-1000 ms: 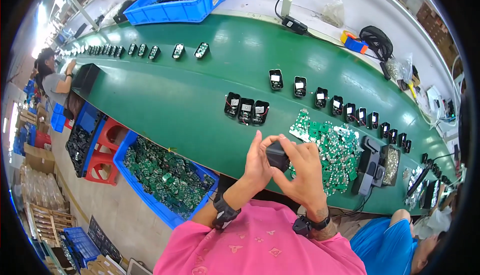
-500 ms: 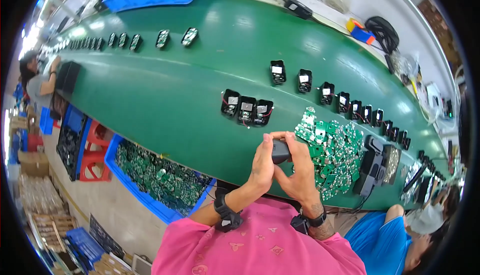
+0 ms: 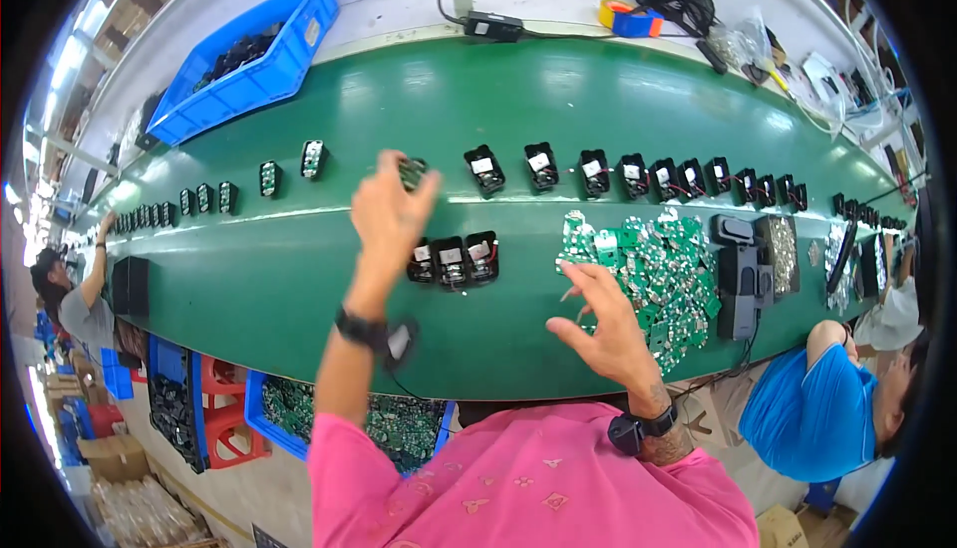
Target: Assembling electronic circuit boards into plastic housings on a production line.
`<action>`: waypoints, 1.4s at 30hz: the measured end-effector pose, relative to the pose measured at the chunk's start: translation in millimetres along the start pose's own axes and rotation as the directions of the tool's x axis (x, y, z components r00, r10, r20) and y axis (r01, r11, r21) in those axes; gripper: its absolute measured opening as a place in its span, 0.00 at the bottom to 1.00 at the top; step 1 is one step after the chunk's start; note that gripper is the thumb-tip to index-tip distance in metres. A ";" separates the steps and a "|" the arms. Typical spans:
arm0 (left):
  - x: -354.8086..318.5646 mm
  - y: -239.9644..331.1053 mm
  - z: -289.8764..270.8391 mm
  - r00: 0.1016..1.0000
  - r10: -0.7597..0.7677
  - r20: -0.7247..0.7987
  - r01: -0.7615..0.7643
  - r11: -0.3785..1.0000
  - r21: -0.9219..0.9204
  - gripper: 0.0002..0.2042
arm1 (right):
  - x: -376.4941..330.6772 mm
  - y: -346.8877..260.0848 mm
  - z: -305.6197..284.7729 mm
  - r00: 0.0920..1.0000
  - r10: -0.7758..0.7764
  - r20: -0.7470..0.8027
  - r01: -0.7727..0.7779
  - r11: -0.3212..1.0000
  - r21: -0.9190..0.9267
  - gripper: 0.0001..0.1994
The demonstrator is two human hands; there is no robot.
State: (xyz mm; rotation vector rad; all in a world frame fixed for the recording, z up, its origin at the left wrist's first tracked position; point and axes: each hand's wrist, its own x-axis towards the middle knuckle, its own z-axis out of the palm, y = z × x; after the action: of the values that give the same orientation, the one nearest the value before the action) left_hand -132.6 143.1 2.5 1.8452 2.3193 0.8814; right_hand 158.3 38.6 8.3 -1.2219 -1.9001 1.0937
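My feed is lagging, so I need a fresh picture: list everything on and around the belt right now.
conveyor belt: one, green, across the middle
black housings: three, near belt edge, side by side
far row of black housings: many, along the far lane
circuit boards: a pile, green, right of centre
blue crate: one, far left, dark parts inside
blue bin: one, below the belt, green boards inside
tape rolls: orange and blue, far shelf
co-worker in blue: one, right
left hand: raised, grip on a small unit
right hand: open, beside the boards
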 end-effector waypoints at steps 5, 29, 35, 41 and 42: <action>71.5 -85.7 48.1 1.000 -0.001 0.007 -0.003 0.903 0.429 0.28 | 12.3 29.6 -7.0 0.956 -0.186 -0.227 0.046 0.858 -0.512 0.17; 0.7 31.5 4.0 0.841 0.243 0.483 0.490 0.037 -0.871 0.31 | 65.8 47.2 -9.2 0.979 0.146 -0.140 -0.122 0.979 0.162 0.12; -122.0 63.3 11.4 0.779 0.203 0.594 0.562 -0.646 -0.516 0.24 | 29.5 37.7 -26.7 0.959 0.283 -0.012 -0.190 0.675 0.713 0.18; -168.6 82.3 42.3 0.859 0.119 0.498 0.364 0.542 -0.758 0.20 | 2.4 31.4 -31.9 0.961 0.273 0.043 -0.195 0.561 0.805 0.11; -166.9 87.4 42.3 0.908 0.186 0.376 0.081 0.801 -0.593 0.19 | 0.9 30.9 -30.2 0.960 0.277 0.041 -0.196 0.559 0.805 0.11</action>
State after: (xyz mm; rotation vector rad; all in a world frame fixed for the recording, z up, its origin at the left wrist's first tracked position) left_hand 8.2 19.2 -43.5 1.6116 1.4982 0.9607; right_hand 195.6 55.8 -5.0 -0.9446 -0.9166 1.7475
